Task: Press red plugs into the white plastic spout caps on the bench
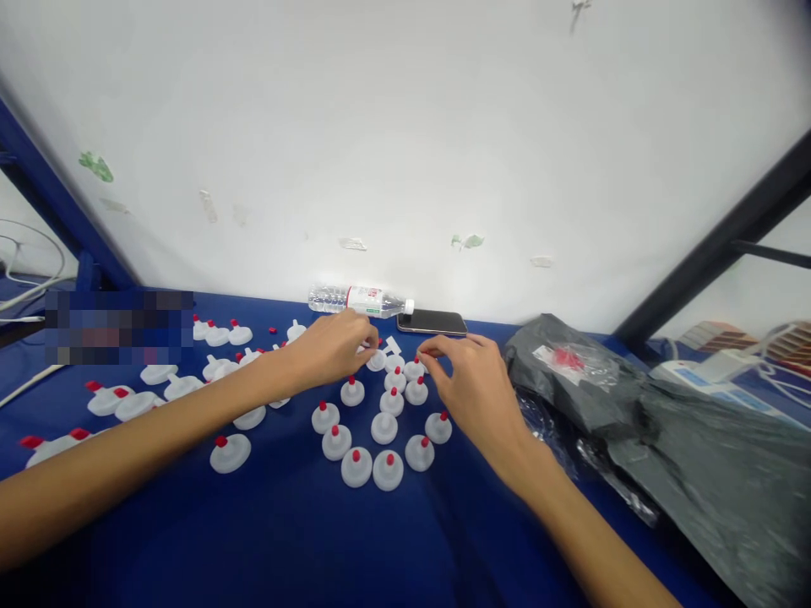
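On the blue table stand several white plastic nozzle lids, most with small red tips. My left hand [345, 344] is closed in a pinch beside a white lid [376, 361] at the back of the middle group; what its fingertips hold is mostly hidden. My right hand [465, 371] has thumb and forefinger brought together by a red-tipped lid [414, 369]; whether anything sits between them is too small to make out. A lid without a red tip [383, 428] stands amid the group, and a curved row of red-tipped lids [356, 467] lies nearer me.
More lids [230, 453] spread to the left, partly behind my left forearm. A loose red tip [272, 330] lies at the back. Along the wall are a water bottle [364, 301] and a phone [432, 322]. Grey plastic bags [715, 456] and a power strip [690, 377] occupy the right.
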Demonstrator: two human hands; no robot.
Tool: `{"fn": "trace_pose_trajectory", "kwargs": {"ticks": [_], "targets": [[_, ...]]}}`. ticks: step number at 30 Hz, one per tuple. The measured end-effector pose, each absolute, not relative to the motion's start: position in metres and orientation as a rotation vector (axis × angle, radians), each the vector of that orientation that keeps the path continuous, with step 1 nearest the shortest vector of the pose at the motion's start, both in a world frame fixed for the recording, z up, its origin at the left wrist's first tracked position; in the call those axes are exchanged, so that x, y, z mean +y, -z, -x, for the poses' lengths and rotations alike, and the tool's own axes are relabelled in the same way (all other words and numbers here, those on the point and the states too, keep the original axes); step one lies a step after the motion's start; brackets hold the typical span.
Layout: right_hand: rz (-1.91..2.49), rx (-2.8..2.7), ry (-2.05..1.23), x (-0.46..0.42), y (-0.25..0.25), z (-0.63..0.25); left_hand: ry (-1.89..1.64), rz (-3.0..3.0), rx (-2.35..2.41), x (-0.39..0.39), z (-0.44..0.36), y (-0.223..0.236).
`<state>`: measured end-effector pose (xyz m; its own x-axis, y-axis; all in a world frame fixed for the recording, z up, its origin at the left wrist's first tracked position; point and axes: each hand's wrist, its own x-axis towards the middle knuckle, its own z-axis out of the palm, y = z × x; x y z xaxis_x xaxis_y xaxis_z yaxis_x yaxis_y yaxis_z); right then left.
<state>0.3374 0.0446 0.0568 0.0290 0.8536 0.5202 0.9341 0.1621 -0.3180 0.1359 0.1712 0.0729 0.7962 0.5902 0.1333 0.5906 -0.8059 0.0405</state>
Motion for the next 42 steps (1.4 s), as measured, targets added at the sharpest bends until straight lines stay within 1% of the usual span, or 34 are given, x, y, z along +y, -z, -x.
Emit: {"fn": "trace_pose_trajectory", "kwargs": {"ticks": [5, 12, 14, 17, 23, 28, 34, 42], "targets": [[1.682, -1.802, 0.164, 0.042, -0.06, -0.335, 0.217, 2.984, -0.972, 0.159, -0.129, -0.084], [1.651, -1.796, 0.141, 0.041, -0.06, -0.334, 0.147, 3.031, -0.911, 0.16, -0.137, -0.074], [1.642, -1.785, 0.117, 0.042, -0.059, -0.334, 0.195, 3.038, -0.867, 0.161, -0.138, -0.076], [1.606, -1.746, 0.056, 0.042, -0.06, -0.334, 0.363, 3.02, -0.762, 0.154, -0.135, -0.08], [1.463, -1.675, -0.187, 0.038, -0.07, -0.325, 0.743, 2.854, -0.428, 0.118, -0.119, -0.073], [1.324, -1.578, -0.538, 0.035, -0.074, -0.318, 0.963, 2.701, -0.248, 0.105, -0.111, -0.062], [1.262, -1.506, -0.761, 0.033, -0.081, -0.321, 1.107, 2.644, -0.206, 0.106, -0.109, -0.065], [1.153, -1.44, -0.966, 0.034, -0.08, -0.318, 1.156, 2.603, -0.18, 0.101, -0.104, -0.062]]}}
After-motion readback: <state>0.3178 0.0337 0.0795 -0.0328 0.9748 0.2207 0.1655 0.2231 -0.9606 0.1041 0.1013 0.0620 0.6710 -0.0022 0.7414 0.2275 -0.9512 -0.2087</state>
